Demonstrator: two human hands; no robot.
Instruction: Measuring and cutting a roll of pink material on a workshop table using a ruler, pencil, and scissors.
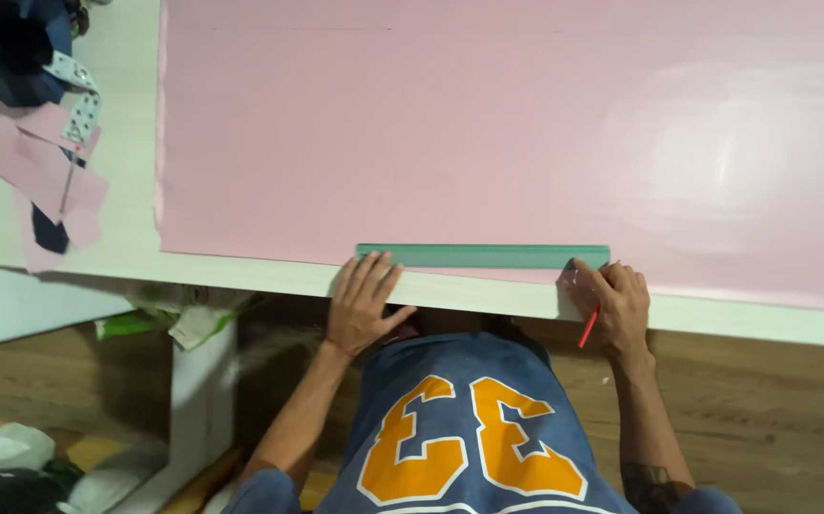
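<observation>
Left hand (362,303) lies spread flat on the green ruler's (483,255) end atop pink fabric (488,124); right hand (612,303) pinches a red pencil (589,326) at the desk (127,190) edge.

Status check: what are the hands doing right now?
Left hand flat on green ruler. Right hand grips red pencil at ruler's end. Pink fabric spread flat. Nothing in the way.

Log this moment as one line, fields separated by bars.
left hand pressing green ruler flat | right hand holding red pencil at ruler's right end | ruler on pink fabric near table edge
</observation>
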